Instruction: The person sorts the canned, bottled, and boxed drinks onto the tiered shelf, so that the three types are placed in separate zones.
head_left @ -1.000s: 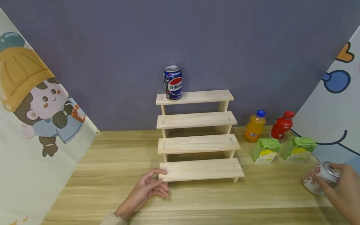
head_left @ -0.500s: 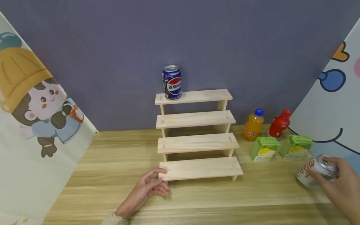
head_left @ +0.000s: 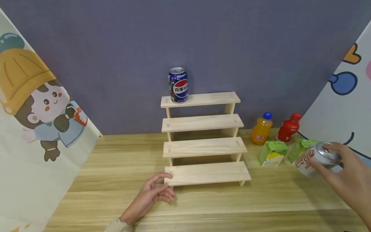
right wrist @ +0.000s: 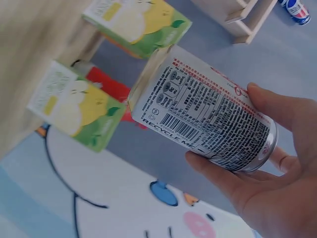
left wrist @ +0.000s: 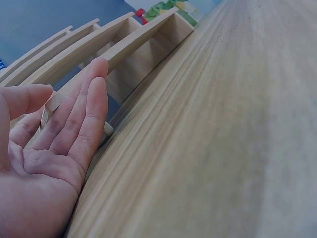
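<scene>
Raised and brought inward since the earlier frames, the white can (head_left: pixel 311 161) is now held tilted, apparently above the table (head_left: pixel 127 161), partly in front of the right-hand carton (head_left: pixel 297 151). It is pinched by the right hand (head_left: pixel 349 175) between thumb and fingers near its lidded end, probably so that the base is left free. One front corner of the wooden stand (head_left: pixel 207 174) is pinched by the left hand (head_left: pixel 152 191) between thumb and forefinger, presumably for steadiness; the other fingers are loosely extended below. On the top shelf's left end, the blue can (head_left: pixel 179 88) is stood upright. From the head, red lettering is seen on the white can, and the right-hand carton is half covered; from the right wrist, a barcode (right wrist: pixel 179 128) and dense print are revealed, with that carton better exposed. The left palm is shown only by the left wrist view.
</scene>
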The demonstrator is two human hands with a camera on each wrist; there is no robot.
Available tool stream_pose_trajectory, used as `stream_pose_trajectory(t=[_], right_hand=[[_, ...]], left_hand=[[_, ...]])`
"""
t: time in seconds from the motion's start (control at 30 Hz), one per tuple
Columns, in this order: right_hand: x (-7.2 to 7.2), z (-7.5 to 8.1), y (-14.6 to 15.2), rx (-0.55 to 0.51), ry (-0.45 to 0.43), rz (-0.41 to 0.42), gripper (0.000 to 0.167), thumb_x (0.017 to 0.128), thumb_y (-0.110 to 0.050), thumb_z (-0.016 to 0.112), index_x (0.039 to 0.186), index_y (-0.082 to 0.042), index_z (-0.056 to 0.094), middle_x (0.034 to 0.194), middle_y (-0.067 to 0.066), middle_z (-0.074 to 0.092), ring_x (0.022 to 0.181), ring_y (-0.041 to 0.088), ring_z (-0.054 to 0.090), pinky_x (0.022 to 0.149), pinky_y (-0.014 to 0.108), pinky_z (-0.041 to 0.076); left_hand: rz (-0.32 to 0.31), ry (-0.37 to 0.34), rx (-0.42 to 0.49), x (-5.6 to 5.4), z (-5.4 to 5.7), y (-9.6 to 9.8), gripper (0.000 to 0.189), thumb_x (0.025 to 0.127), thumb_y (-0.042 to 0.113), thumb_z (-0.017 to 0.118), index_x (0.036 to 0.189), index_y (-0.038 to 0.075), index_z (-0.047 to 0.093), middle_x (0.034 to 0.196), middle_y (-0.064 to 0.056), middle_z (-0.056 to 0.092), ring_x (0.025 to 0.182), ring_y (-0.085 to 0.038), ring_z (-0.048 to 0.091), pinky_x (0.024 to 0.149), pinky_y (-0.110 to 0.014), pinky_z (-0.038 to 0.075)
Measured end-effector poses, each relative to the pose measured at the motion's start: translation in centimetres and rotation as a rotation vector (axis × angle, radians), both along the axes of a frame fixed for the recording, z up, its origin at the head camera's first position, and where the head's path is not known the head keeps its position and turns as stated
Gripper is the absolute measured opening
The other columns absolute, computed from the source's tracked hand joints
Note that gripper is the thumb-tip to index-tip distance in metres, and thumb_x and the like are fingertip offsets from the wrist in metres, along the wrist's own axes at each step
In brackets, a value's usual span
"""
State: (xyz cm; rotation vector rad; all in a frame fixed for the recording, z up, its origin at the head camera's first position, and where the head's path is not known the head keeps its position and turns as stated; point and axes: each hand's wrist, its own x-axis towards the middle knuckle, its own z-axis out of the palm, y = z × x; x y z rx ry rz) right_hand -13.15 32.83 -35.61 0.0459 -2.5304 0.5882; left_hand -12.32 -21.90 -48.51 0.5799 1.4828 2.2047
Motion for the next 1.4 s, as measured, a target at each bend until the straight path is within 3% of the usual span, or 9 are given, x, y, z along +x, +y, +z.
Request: stream_pose_trajectory(t=[0.1,0.2,0.23,0.27,0.33,0.47,0.63,1.13,1.4], right_hand=[[-0.4,1.2,-0.5,0.028,-0.005,0.028,0.072,0.075,-0.014,0.089,0.127,0.013,0.048,0.114,0.04,0.053,0.084,0.055,0.058,0.048,0.036,0.053],[-1.0,2.3,-1.2,0.037,-0.019,0.045,0.073,0.077,-0.021,0.088,0.128,0.012,0.048,0.112,0.038,0.055,0.083,0.051,0.058,0.05,0.028,0.05],[-1.1,2.5,-1.5,0.035,-0.017,0.054,0.072,0.077,-0.021,0.088,0.128,0.011,0.049,0.112,0.037,0.055,0.083,0.051,0.058,0.049,0.037,0.053],[-1.3,2.8,-1.8,0.03,-0.007,0.072,0.071,0.077,-0.02,0.088,0.128,0.01,0.049,0.112,0.036,0.056,0.084,0.051,0.058,0.051,0.035,0.055],[-1.5,3.2,-2.3,0.023,0.013,0.107,0.07,0.077,-0.017,0.088,0.129,0.009,0.049,0.112,0.033,0.056,0.086,0.051,0.058,0.053,0.025,0.056],[-2.1,4.4,-3.4,0.038,0.086,0.197,0.065,0.076,-0.009,0.087,0.128,0.006,0.05,0.11,0.027,0.058,0.082,0.043,0.06,0.048,0.001,0.035],[-3.0,5.9,-4.8,0.089,0.164,0.27,0.064,0.075,-0.005,0.087,0.128,0.005,0.052,0.112,0.024,0.061,0.082,0.035,0.06,0.055,-0.001,0.037],[-6.4,9.6,-8.1,0.133,0.227,0.399,0.065,0.073,-0.007,0.088,0.127,0.003,0.055,0.116,0.018,0.061,0.08,0.023,0.058,0.058,0.0,0.038],[-8.4,11.1,-9.8,0.116,0.245,0.467,0.066,0.075,-0.007,0.088,0.131,-0.001,0.054,0.12,0.017,0.063,0.086,0.025,0.061,0.068,0.001,0.038]], left_hand=[[-0.006,-0.014,-0.017,0.0,-0.1,-0.1,0.038,0.108,0.006,0.037,0.145,-0.003,0.034,0.106,-0.017,0.071,0.094,-0.026,0.072,0.086,-0.041,0.06],[-0.011,-0.006,-0.018,0.0,-0.1,-0.2,0.038,0.108,0.005,0.036,0.146,-0.003,0.033,0.107,-0.017,0.071,0.095,-0.027,0.072,0.087,-0.042,0.06],[-0.008,-0.005,-0.018,0.0,-0.1,-0.3,0.038,0.108,0.005,0.036,0.145,-0.002,0.034,0.107,-0.017,0.071,0.095,-0.027,0.072,0.087,-0.042,0.06],[-0.008,-0.004,-0.018,0.0,-0.1,-0.4,0.038,0.108,0.004,0.036,0.145,-0.002,0.034,0.107,-0.017,0.071,0.095,-0.027,0.072,0.087,-0.042,0.06],[-0.004,-0.009,-0.022,0.1,-0.2,-0.5,0.038,0.108,0.004,0.036,0.145,-0.002,0.035,0.107,-0.017,0.071,0.095,-0.027,0.072,0.087,-0.042,0.06],[0.002,-0.013,-0.012,0.1,-0.5,-0.6,0.037,0.108,0.004,0.036,0.144,-0.002,0.036,0.106,-0.018,0.072,0.094,-0.027,0.072,0.085,-0.041,0.061],[0.016,-0.001,0.007,0.0,-0.7,-0.5,0.037,0.107,0.003,0.036,0.143,-0.004,0.037,0.105,-0.019,0.072,0.093,-0.028,0.073,0.084,-0.04,0.061],[0.01,-0.022,-0.022,-0.1,-0.2,-0.2,0.038,0.108,0.006,0.038,0.144,-0.003,0.036,0.105,-0.018,0.071,0.093,-0.027,0.072,0.085,-0.04,0.061],[-0.005,-0.003,-0.003,-0.1,0.0,0.0,0.037,0.108,0.006,0.036,0.144,-0.003,0.036,0.106,-0.018,0.072,0.094,-0.027,0.072,0.084,-0.04,0.061]])
